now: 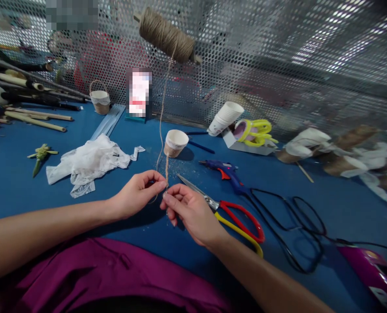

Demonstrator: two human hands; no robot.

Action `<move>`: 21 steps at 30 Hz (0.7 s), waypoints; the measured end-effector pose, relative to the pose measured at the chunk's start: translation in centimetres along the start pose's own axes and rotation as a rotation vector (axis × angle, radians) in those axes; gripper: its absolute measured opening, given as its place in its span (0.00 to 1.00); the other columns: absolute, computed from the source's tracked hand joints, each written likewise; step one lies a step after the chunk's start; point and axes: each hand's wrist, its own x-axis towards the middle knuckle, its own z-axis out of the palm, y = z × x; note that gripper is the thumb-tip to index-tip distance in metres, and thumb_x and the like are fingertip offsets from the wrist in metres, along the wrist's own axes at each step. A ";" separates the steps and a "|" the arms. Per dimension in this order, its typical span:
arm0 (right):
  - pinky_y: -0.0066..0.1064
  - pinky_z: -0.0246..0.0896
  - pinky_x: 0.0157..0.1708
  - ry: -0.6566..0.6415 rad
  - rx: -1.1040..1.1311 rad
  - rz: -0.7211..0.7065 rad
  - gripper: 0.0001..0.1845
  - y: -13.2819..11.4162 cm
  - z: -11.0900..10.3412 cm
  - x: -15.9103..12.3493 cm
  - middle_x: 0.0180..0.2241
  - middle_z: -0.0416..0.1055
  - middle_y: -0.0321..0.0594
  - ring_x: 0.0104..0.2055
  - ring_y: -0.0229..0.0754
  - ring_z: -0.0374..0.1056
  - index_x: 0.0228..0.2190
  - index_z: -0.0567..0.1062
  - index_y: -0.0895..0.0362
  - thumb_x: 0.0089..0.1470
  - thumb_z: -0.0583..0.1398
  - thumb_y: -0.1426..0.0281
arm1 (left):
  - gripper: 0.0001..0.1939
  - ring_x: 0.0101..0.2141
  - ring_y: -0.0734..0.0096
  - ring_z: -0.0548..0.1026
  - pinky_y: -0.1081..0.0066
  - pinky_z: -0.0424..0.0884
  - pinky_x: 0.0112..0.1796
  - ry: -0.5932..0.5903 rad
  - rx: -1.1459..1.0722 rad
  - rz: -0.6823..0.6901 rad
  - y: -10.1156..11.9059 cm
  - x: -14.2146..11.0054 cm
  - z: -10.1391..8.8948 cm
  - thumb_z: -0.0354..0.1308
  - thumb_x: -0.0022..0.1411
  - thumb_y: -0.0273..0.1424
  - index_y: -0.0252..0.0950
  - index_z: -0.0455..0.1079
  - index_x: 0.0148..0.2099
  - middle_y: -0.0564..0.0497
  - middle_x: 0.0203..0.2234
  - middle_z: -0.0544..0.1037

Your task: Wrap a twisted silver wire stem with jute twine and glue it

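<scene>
A small paper cup (176,140) stands on the blue table, its side covered in brown material with a white lace band. From its front a twine-wrapped strip (167,167) runs toward me. My left hand (139,193) pinches this strip near its middle, thumb against fingers. Just beside it, my right hand (188,208) is closed on the strip's nearer end; a thin tip shows below the fingers. Twine (162,117) comes down from a large spool (165,34) and loops by my left hand. Scissors (213,202) with red and yellow handles lie partly behind my right hand.
A blue glue gun (224,171) with a looping black cable lies right of the scissors. White lace (92,158) is heaped at left. A handled cup (100,102), a phone (138,93) and stacked cups (226,117) stand along the perforated metal screen (261,65). Sticks (37,117) lie far left.
</scene>
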 end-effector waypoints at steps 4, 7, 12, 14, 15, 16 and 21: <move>0.20 0.56 0.14 -0.008 -0.026 -0.005 0.08 0.1 -0.1 0.1 0.19 0.68 0.32 0.16 0.28 0.59 0.25 0.68 0.59 0.48 0.60 0.67 | 0.09 0.25 0.78 0.64 0.75 0.61 0.28 -0.011 0.071 0.031 0.2 0.1 -0.2 0.52 0.56 0.35 0.33 0.63 0.30 0.54 0.24 0.67; 0.20 0.56 0.13 -0.004 -0.032 -0.009 0.07 0.1 -0.1 0.1 0.20 0.68 0.32 0.16 0.28 0.59 0.25 0.67 0.58 0.48 0.59 0.68 | 0.09 0.26 0.76 0.65 0.74 0.62 0.29 -0.047 0.132 0.057 0.3 0.2 -0.5 0.51 0.56 0.34 0.33 0.64 0.32 0.54 0.25 0.68; 0.20 0.56 0.14 0.002 -0.065 -0.024 0.07 0.0 0.0 0.0 0.19 0.68 0.31 0.16 0.28 0.59 0.25 0.67 0.58 0.49 0.59 0.68 | 0.08 0.27 0.76 0.65 0.74 0.61 0.29 -0.040 0.226 0.117 0.5 0.4 -0.8 0.51 0.56 0.33 0.32 0.63 0.31 0.54 0.24 0.67; 0.20 0.55 0.14 -0.007 -0.068 -0.029 0.07 -0.1 0.0 -0.1 0.19 0.67 0.31 0.16 0.28 0.59 0.25 0.67 0.58 0.49 0.59 0.68 | 0.08 0.26 0.77 0.64 0.75 0.61 0.28 -0.040 0.225 0.113 0.5 0.3 -0.8 0.51 0.56 0.33 0.32 0.63 0.31 0.54 0.24 0.67; 0.20 0.55 0.13 -0.012 -0.067 -0.032 0.07 -0.2 0.1 -0.1 0.19 0.67 0.31 0.15 0.28 0.58 0.25 0.67 0.58 0.50 0.58 0.68 | 0.08 0.26 0.77 0.64 0.75 0.61 0.28 -0.046 0.217 0.100 0.6 0.3 -0.8 0.51 0.56 0.33 0.32 0.63 0.31 0.54 0.24 0.67; 0.20 0.54 0.13 -0.018 -0.066 -0.034 0.07 -0.2 0.1 -0.2 0.18 0.67 0.31 0.15 0.28 0.58 0.25 0.67 0.58 0.50 0.58 0.68 | 0.08 0.25 0.77 0.64 0.75 0.61 0.28 -0.054 0.202 0.081 0.6 0.3 -0.8 0.51 0.56 0.33 0.32 0.64 0.31 0.54 0.24 0.67; 0.21 0.55 0.14 -0.047 -0.041 -0.020 0.07 -0.3 0.2 -0.2 0.19 0.67 0.32 0.16 0.29 0.58 0.25 0.69 0.58 0.50 0.58 0.67 | 0.10 0.25 0.77 0.64 0.75 0.61 0.27 -0.100 0.098 0.008 0.9 0.3 -0.9 0.52 0.56 0.35 0.32 0.64 0.31 0.54 0.23 0.68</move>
